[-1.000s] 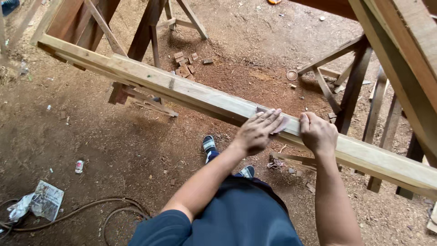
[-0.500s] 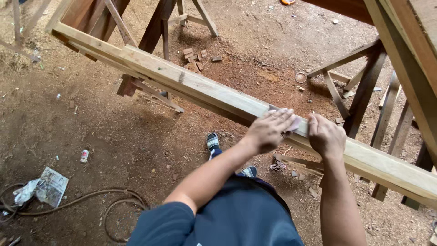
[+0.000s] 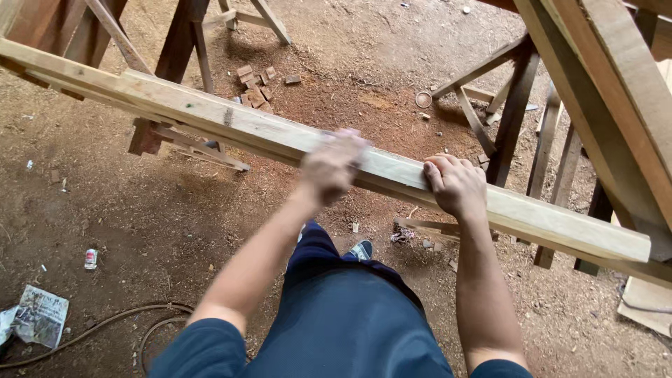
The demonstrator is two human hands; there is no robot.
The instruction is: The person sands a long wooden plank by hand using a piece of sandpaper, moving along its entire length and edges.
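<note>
Roughly, label by label:
Beam: long pale squared timber beam [image 3: 280, 133] lies slantwise across dark wooden trestles [image 3: 178, 42], at waist height before the person
Right hand: right hand [image 3: 456, 185] curled closed over the beam's near edge, seemingly to steady it
Left hand: left hand [image 3: 330, 168] blurred on the beam's top; open or closed, I cannot tell
Floor: reddish dirt floor [image 3: 105, 210] with sawdust, small wood offcuts [image 3: 255, 84], a thin cable [image 3: 105, 325]
Room: rough timber frames [image 3: 602, 91] to the right

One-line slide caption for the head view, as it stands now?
Seen from above, the left hand, motion-blurred, lies on a long wooden beam while the right hand grips its edge, over a dirt floor.
</note>
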